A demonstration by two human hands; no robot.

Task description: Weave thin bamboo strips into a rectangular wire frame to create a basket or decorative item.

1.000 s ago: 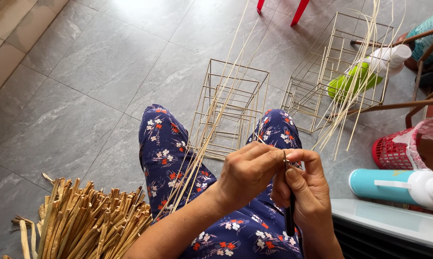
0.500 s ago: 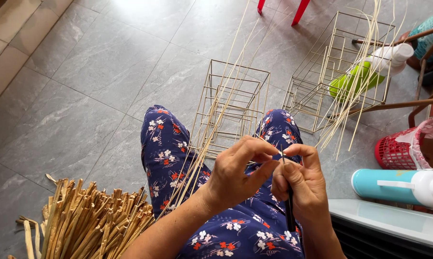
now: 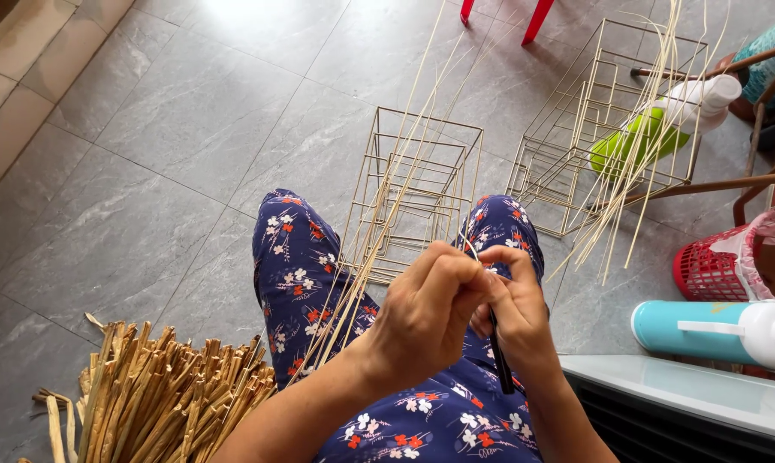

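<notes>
I see my left hand point(image 3: 426, 313) and right hand point(image 3: 512, 304) pressed together over my lap, both pinched on thin pale reed strands point(image 3: 387, 214) whose long axis runs toward 12 o'clock, across the gold wire frame point(image 3: 422, 184)

This looks like a home floor turned into a small craft workshop for cane or rattan weaving. The landmark is the square wire frame point(image 3: 422, 184) standing on the grey stone-look floor tiles point(image 3: 190, 129) just ahead of the seated person's knees. To its right stands a second, larger wire frame point(image 3: 615, 120) with pale cane strips point(image 3: 636, 154) leaning through it. Left of and nearer than the landmark frame lies a heap of split bamboo pieces point(image 3: 156, 399). Farther right sit a red plastic basket point(image 3: 709, 270), a teal flask point(image 3: 705, 330) and wooden chair legs point(image 3: 760, 111), household things rather than factory fittings.
</notes>
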